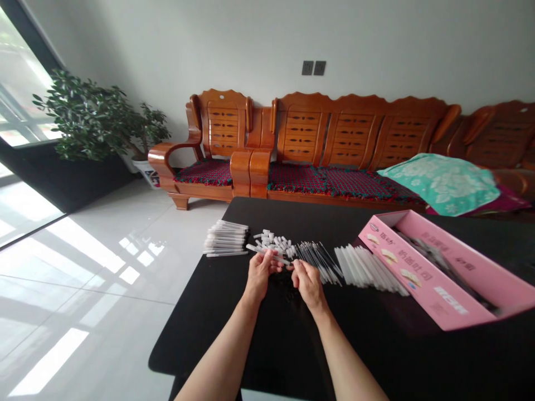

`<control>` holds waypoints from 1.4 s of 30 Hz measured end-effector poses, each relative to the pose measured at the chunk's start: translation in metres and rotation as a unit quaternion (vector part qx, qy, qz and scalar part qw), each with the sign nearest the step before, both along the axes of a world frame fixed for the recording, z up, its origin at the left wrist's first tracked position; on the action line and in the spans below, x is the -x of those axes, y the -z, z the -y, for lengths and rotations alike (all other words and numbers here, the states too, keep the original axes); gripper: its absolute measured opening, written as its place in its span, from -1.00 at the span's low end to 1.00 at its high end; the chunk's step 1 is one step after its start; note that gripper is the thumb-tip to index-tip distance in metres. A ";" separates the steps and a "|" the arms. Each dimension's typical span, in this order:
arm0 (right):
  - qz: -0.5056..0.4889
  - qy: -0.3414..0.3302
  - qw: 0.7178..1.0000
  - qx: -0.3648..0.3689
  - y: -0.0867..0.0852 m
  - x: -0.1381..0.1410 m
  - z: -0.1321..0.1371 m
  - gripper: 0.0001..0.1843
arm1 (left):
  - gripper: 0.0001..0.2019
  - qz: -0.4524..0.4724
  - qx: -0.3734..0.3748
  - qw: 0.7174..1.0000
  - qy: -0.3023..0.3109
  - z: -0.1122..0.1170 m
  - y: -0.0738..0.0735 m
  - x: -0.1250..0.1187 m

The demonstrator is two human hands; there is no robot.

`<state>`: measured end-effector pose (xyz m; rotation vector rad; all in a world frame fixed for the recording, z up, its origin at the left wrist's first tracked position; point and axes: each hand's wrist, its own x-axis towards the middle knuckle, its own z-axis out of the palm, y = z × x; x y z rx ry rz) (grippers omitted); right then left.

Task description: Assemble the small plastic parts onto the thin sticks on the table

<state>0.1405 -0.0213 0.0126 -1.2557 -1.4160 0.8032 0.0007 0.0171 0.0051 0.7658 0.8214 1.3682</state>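
Pinching a slim whitish tube (254,248), the left hand (259,273) has closed fingers. The right hand (308,279) curls near one end, grip unclear.

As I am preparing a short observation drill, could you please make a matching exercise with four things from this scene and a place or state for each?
Column one
1. Pink box
2. Small white pieces
3. Thin dark rods
4. Slender pale tube

Column two
A. Scattered in a loose heap
B. Held in the left hand
C. Open-topped, furthest right of the four
D. Laid side by side on the black table

Pairs: 1-C, 2-A, 3-D, 4-B
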 end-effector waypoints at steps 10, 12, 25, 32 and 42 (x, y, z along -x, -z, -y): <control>-0.031 -0.050 0.998 0.030 0.005 -0.004 -0.001 -0.52 | -0.53 0.005 -0.020 0.999 0.041 0.000 0.004 0.000; -0.033 -0.062 0.997 0.037 0.004 -0.005 -0.002 -0.55 | -0.53 0.000 -0.018 0.999 0.035 0.000 0.005 0.000; 0.008 -0.069 0.997 0.040 -0.001 -0.006 -0.002 -0.57 | -0.52 -0.020 -0.030 0.999 0.012 0.001 0.002 0.000; 0.014 -0.060 0.997 0.052 0.000 -0.007 -0.001 -0.64 | -0.51 -0.027 -0.023 0.999 0.000 0.001 0.001 0.001; 0.041 -0.056 0.997 0.023 0.001 -0.008 -0.002 -0.64 | -0.50 -0.033 -0.024 0.999 0.000 0.002 -0.003 0.002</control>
